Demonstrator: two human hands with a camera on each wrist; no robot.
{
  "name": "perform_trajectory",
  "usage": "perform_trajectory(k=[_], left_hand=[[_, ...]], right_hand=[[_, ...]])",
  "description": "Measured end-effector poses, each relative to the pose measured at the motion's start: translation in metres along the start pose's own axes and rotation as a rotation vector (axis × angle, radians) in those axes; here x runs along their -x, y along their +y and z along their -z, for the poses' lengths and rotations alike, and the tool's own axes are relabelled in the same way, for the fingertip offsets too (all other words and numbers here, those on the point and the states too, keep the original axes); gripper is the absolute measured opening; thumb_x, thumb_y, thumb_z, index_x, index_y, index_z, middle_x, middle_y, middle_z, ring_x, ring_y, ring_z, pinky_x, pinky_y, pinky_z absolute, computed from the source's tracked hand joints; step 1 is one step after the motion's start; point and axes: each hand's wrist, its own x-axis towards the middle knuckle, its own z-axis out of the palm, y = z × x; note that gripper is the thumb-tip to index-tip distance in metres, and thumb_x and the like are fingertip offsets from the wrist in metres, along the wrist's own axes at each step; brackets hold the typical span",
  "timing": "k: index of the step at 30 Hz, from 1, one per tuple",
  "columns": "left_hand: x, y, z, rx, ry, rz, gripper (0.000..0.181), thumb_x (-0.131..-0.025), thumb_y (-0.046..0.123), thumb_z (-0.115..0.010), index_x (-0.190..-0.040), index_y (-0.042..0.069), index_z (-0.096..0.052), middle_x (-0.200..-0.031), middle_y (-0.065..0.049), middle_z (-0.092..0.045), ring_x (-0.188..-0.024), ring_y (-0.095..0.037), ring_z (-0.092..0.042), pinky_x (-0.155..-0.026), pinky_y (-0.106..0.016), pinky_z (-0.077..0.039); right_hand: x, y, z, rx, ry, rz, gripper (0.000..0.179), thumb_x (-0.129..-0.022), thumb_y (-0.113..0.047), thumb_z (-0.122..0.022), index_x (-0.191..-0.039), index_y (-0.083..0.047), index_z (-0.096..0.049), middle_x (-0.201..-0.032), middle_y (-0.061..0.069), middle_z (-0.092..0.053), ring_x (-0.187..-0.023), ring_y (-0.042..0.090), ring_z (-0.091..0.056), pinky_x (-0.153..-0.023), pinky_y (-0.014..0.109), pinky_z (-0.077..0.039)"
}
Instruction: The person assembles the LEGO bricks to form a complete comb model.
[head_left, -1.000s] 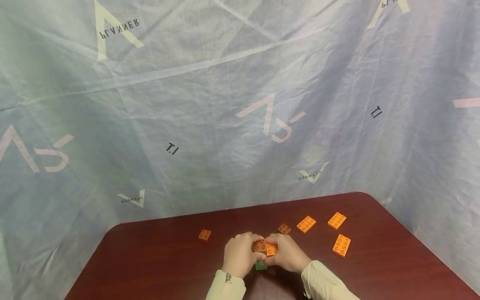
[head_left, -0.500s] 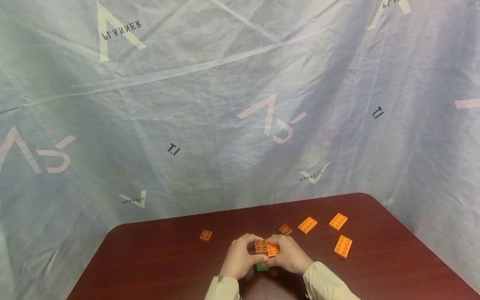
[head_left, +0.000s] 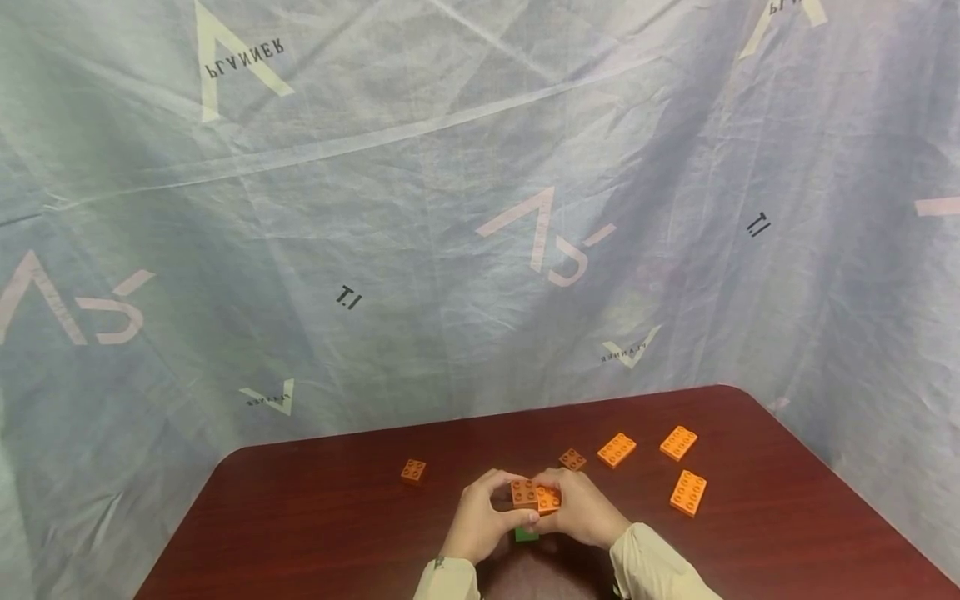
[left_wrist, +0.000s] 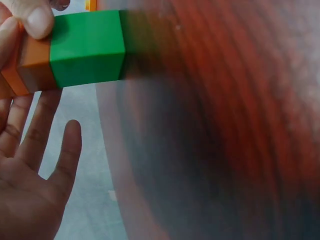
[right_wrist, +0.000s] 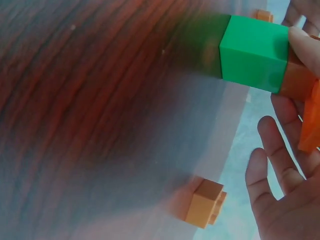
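Observation:
A small stack of toy bricks stands upright between my hands, its green brick [left_wrist: 87,47] lowest, close over the table. Above the green one sits a brown-orange brick [head_left: 524,492], and a brighter orange brick [head_left: 548,499] shows to its right at the top. With thumb and forefinger, my left hand [head_left: 480,512] grips the stack from the left. My right hand [head_left: 585,510] pinches the orange brick from the right. In the right wrist view this orange brick juts out past the brown-orange one. The lower fingers of both hands are spread beneath the grip.
On the dark red table [head_left: 322,525], one brown-orange brick [head_left: 413,472] lies left of my hands. Another brown-orange brick [head_left: 573,459] is just beyond my right hand. Three flat orange bricks lie farther right, the nearest orange brick [head_left: 687,492] at the front. A grey curtain [head_left: 420,250] hangs behind.
My left wrist has shifted slightly left and down, widening the gap between palm and stack. The stack and my right hand stay almost in place. The whole head view drifts slightly.

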Motion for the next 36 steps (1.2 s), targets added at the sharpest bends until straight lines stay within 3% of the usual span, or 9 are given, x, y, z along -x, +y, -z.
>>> perform_trajectory(k=[5, 8, 10, 19, 36], left_hand=[[0.001, -0.003, -0.001, -0.004, 0.021, -0.006, 0.039, -0.079, 0.018, -0.089, -0.115, 0.013, -0.074, -0.104, 0.004, -0.068, -0.092, -0.018, -0.07, -0.077, -0.031, -0.059], [0.003, -0.004, -0.002, 0.014, 0.032, 0.002, 0.04, -0.079, 0.018, -0.089, -0.116, 0.013, -0.073, -0.103, 0.002, -0.071, -0.092, -0.018, -0.07, -0.077, -0.032, -0.059], [0.004, -0.005, -0.003, 0.038, 0.037, 0.011, 0.04, -0.08, 0.017, -0.088, -0.117, 0.012, -0.073, -0.101, 0.0, -0.072, -0.091, -0.019, -0.07, -0.076, -0.034, -0.06], [0.005, -0.006, -0.006, 0.063, 0.057, 0.035, 0.042, -0.08, 0.018, -0.088, -0.119, 0.01, -0.072, -0.102, -0.001, -0.073, -0.091, -0.019, -0.071, -0.077, -0.036, -0.06], [0.005, -0.006, -0.008, 0.019, 0.074, 0.029, 0.04, -0.079, 0.02, -0.089, -0.115, 0.011, -0.074, -0.096, 0.002, -0.072, -0.088, -0.017, -0.069, -0.077, -0.034, -0.059]], right_hand=[[0.004, -0.002, 0.009, -0.003, -0.031, -0.039, 0.054, -0.072, -0.024, -0.094, -0.119, -0.008, -0.072, -0.108, 0.001, -0.071, -0.092, 0.018, -0.066, -0.08, 0.04, -0.056], [0.008, -0.002, 0.017, -0.007, -0.047, -0.053, 0.057, -0.074, -0.025, -0.092, -0.123, -0.008, -0.07, -0.118, 0.007, -0.071, -0.107, 0.032, -0.066, -0.09, 0.056, -0.053], [0.01, -0.002, 0.02, -0.02, -0.061, -0.063, 0.056, -0.075, -0.023, -0.092, -0.124, -0.007, -0.07, -0.12, 0.008, -0.07, -0.11, 0.036, -0.064, -0.091, 0.06, -0.052], [0.023, 0.006, 0.032, -0.039, -0.09, -0.11, 0.054, -0.076, -0.018, -0.09, -0.125, -0.005, -0.069, -0.123, 0.012, -0.069, -0.112, 0.04, -0.064, -0.089, 0.061, -0.053], [0.044, 0.027, 0.063, 0.006, 0.005, -0.168, 0.047, -0.084, -0.02, -0.084, -0.125, -0.005, -0.069, -0.12, 0.011, -0.07, -0.114, 0.04, -0.063, -0.091, 0.06, -0.051]])
